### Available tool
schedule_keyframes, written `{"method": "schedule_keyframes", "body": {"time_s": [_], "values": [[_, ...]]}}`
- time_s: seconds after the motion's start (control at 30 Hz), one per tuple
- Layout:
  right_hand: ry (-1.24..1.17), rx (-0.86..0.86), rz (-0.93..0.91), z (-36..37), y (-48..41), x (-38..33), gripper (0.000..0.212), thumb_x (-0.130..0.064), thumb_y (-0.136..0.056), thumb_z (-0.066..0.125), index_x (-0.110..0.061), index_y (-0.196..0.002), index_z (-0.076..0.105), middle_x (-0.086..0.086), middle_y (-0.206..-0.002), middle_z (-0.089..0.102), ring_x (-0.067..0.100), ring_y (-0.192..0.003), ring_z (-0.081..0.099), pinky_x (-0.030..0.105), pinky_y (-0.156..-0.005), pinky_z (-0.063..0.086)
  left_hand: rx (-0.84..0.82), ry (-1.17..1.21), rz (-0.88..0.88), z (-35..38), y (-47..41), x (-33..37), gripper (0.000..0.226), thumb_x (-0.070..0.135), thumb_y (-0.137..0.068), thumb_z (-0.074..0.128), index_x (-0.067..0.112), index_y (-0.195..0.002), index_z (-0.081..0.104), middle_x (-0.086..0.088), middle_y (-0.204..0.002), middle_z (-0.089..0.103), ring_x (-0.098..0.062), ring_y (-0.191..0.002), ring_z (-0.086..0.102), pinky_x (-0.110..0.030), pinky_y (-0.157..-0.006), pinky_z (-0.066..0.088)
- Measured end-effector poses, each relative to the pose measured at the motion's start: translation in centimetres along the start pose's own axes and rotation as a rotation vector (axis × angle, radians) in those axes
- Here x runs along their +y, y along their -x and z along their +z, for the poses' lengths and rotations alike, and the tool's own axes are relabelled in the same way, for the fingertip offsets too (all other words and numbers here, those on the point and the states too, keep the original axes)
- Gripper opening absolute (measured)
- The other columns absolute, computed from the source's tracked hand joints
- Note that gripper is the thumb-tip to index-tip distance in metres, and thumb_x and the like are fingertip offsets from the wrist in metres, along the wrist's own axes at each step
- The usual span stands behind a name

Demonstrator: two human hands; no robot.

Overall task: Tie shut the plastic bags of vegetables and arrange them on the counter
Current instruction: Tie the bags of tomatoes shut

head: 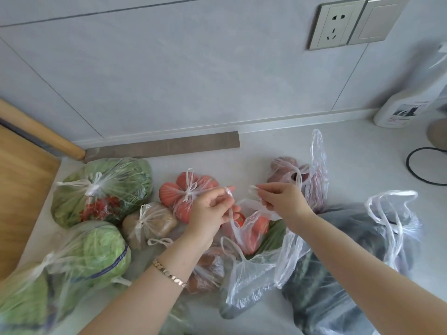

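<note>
The left hand (212, 209) and right hand (278, 199) each pinch 1 handle of the red-veg bag (251, 228) in the middle of the surface (278, 146), so the next move is likely to cross and knot them.

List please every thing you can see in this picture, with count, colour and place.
tied bags: five, clear, left half of counter; greens, cabbage, tomatoes, potatoes, one cut off at bottom left
open bags: at least four, clear, centre and right; one with red vegetables held by its handles
counter: one, pale grey
board: one, wooden, far left
socket: one, grey, on wall
bottle: one, white, far right
bracelet: one, gold, left wrist
left hand: pinching a handle
right hand: pinching the other handle
</note>
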State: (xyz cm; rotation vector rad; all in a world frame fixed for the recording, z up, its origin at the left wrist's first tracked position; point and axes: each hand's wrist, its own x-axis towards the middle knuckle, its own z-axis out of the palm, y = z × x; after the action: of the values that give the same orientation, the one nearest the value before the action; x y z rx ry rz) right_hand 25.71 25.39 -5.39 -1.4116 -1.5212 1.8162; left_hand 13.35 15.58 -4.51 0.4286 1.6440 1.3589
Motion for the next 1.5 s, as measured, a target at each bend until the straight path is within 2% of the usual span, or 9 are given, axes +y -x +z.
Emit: {"method": "schedule_keyframes", "body": {"time_s": [0.2,0.43,0.53,0.67,0.77,0.97,1.1,1.23,1.5], "values": [[0.181,-0.204,-0.131,2.3,0.8,1.3,0.017,0.006,-0.081,0.057,-0.004,-0.078,0.07,-0.014,-0.044,0.054,-0.004,-0.037,0.043,0.007,-0.045,0.035,-0.059,-0.206,0.242,0.8,-0.9,0.7,0.015,-0.005,-0.08,0.063,0.009,-0.083,0.068,0.01,-0.09,0.067,0.012,-0.068,0.061,-0.004,-0.067,0.045],[0.166,-0.367,-0.247,1.8,0.5,1.2,0.016,0.006,-0.084,0.058,0.003,-0.098,0.066,-0.011,-0.054,0.061,-0.005,-0.051,0.047,0.009,-0.057,0.039,-0.162,-0.158,0.157,0.3,-2.4,0.9,0.023,-0.006,-0.074,0.068,0.016,-0.072,0.066,0.012,-0.062,0.07,0.002,-0.059,0.065,-0.011,-0.058,0.05],[0.161,-0.397,-0.234,1.6,0.3,1.0,0.015,-0.001,-0.084,0.06,-0.001,-0.096,0.069,0.0,-0.063,0.062,-0.002,-0.053,0.049,0.009,-0.058,0.041,-0.125,-0.172,0.171,0.1,-2.6,0.7,0.02,0.0,-0.075,0.07,0.016,-0.072,0.061,0.007,-0.07,0.07,-0.003,-0.065,0.066,-0.013,-0.06,0.051],[0.128,-0.367,-0.154,1.2,0.1,1.1,0.026,-0.009,-0.087,0.058,-0.021,-0.067,0.068,-0.008,-0.054,0.059,-0.002,-0.046,0.047,0.009,-0.052,0.04,-0.175,-0.395,0.188,-0.7,-2.8,-0.1,0.016,0.017,-0.085,0.063,0.017,-0.1,0.068,0.015,-0.092,0.065,0.006,-0.085,0.061,-0.01,-0.078,0.049],[0.113,-0.351,-0.1,0.6,0.3,1.0,0.023,-0.013,-0.09,0.054,-0.014,-0.069,0.065,-0.009,-0.045,0.053,-0.002,-0.04,0.041,0.009,-0.047,0.034,-0.251,-0.45,0.189,-1.1,-2.6,-1.2,0.021,0.017,-0.085,0.062,0.013,-0.105,0.068,0.014,-0.086,0.067,0.005,-0.074,0.064,-0.016,-0.074,0.053],[0.048,-0.286,-0.061,-0.2,0.3,1.1,0.022,-0.01,-0.091,0.052,-0.013,-0.077,0.068,-0.008,-0.048,0.063,0.001,-0.041,0.05,0.01,-0.045,0.041,-0.21,-0.527,0.134,-0.8,-2.7,-2.1,0.008,0.018,-0.083,0.065,0.016,-0.091,0.066,0.007,-0.085,0.064,-0.009,-0.079,0.059,-0.018,-0.076,0.046],[0.1,-0.035,-0.09,-0.3,-0.2,1.7,0.018,-0.012,-0.089,0.057,-0.008,-0.077,0.069,0.004,-0.056,0.063,0.002,-0.042,0.056,0.01,-0.045,0.046,-0.29,-0.368,-0.051,0.3,-1.8,-1.8,0.021,0.02,-0.088,0.055,0.023,-0.068,0.06,0.005,-0.078,0.059,-0.011,-0.082,0.054,-0.027,-0.08,0.038],[0.239,0.123,-0.138,0.0,-0.8,2.6,0.011,-0.015,-0.083,0.065,-0.006,-0.078,0.069,0.007,-0.061,0.06,0.005,-0.042,0.052,0.011,-0.045,0.044,-0.287,-0.603,0.156,1.7,-1.1,-2.6,0.035,0.02,-0.087,0.058,0.019,-0.057,0.039,0.006,-0.052,0.035,-0.012,-0.052,0.035,-0.03,-0.057,0.032],[0.608,0.065,-0.404,-0.6,-1.3,2.7,0.011,-0.006,-0.077,0.07,-0.007,-0.088,0.072,0.002,-0.074,0.058,-0.001,-0.059,0.046,0.002,-0.06,0.04,-0.262,-0.541,0.2,2.7,-1.2,-3.1,0.04,0.017,-0.09,0.053,0.021,-0.062,0.026,0.006,-0.058,0.03,-0.01,-0.054,0.029,-0.025,-0.057,0.03]]}}
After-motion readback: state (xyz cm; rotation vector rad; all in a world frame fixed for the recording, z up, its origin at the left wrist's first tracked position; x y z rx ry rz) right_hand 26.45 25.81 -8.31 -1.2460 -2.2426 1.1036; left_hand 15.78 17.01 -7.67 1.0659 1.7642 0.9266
